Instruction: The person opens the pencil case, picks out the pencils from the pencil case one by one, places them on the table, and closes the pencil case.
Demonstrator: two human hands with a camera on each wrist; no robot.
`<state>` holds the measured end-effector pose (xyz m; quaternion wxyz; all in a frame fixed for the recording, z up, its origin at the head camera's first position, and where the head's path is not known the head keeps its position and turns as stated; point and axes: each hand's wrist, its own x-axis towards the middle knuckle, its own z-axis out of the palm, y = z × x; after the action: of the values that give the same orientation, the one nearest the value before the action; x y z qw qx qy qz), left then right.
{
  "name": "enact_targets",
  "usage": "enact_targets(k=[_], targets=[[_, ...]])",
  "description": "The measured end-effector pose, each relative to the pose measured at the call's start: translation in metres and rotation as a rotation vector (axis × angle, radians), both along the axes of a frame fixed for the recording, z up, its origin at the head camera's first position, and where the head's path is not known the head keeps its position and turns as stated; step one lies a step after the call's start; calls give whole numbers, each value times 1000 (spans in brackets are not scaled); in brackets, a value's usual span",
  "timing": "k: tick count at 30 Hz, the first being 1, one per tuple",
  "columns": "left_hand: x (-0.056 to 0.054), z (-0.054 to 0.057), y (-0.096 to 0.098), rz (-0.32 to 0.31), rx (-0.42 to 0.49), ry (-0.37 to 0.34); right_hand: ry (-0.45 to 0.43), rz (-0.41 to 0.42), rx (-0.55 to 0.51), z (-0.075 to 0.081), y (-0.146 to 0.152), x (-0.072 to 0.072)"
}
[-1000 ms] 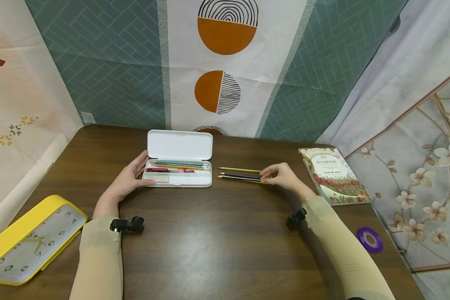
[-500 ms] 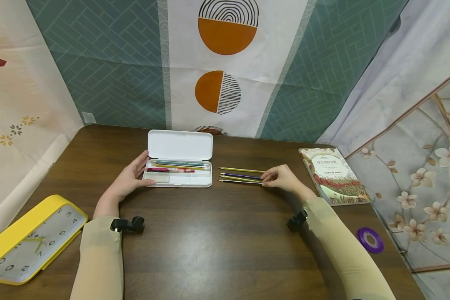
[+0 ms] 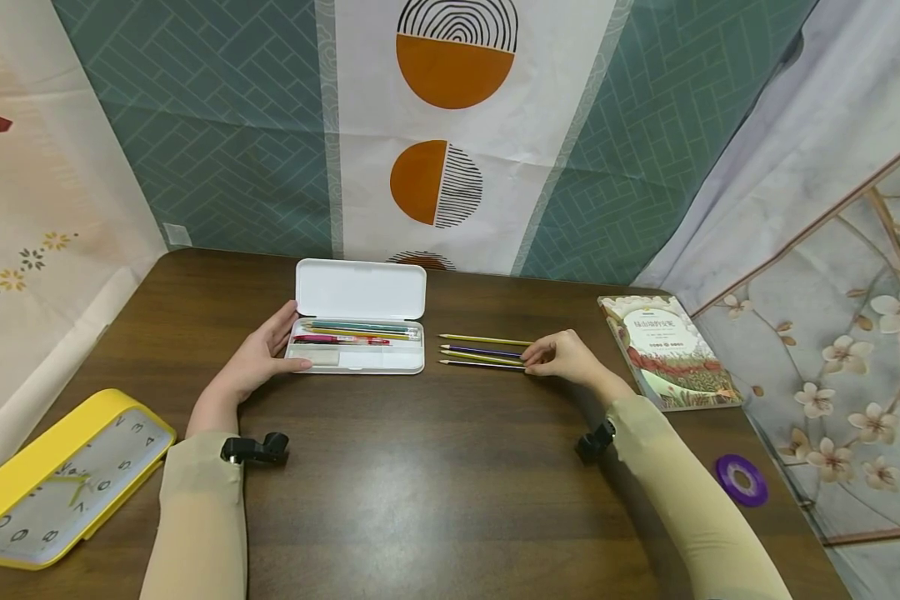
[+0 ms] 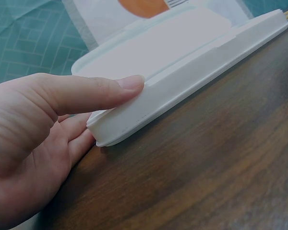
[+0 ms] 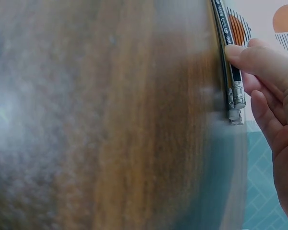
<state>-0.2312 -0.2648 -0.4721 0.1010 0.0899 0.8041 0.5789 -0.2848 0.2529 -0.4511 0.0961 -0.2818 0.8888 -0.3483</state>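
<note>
Currently, my right hand (image 3: pixel 566 354) is in a narrow pinch at the eraser ends of the loose pencils (image 3: pixel 482 357). Right wrist view: thumb on a dark pencil (image 5: pixel 235 74) with pale lettering, fingers behind it, erasers (image 5: pixel 239 104) projecting past the thumb. Number of shafts inside the pinch: cannot tell. Four lie leftward of it on the table (image 3: pixel 420 483), long axes running roughly sideways, tips pointing away from the grip. Three sit close together, slightly fanned; the yellow pencil (image 3: pixel 484 339) on the far side lies a little apart, its end just beside my fingers.

Key relation: the pencil case (image 3: pixel 401 358) lies out along those shafts, leftward of the pinch and beyond the tips, not touching them. Its long side runs nearly parallel to the pencils; judgement: the axes agree closely enough that little wrist turn is needed.

My left hand (image 3: pixel 255 354) holds the case's left end, thumb over the near rim, fingers at the end wall. The right is nearer the loose pencils. Lid (image 3: pixel 360 287) tipped back on the far side; inside, stored pencils (image 3: pixel 360 327) lie along the same axis, red pen (image 3: pixel 333 339) nearer me.
</note>
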Motion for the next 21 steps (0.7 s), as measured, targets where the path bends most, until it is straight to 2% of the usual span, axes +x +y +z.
enact_targets(k=[3,4,21], targets=[[0,1,0,1,0,-1,6,6,-1,-1,0,0],[0,1,0,1,-1,0,6,4,5,3,-2,2],[-1,-3,0,1,8,8,53,12,51,-1,1,-1]])
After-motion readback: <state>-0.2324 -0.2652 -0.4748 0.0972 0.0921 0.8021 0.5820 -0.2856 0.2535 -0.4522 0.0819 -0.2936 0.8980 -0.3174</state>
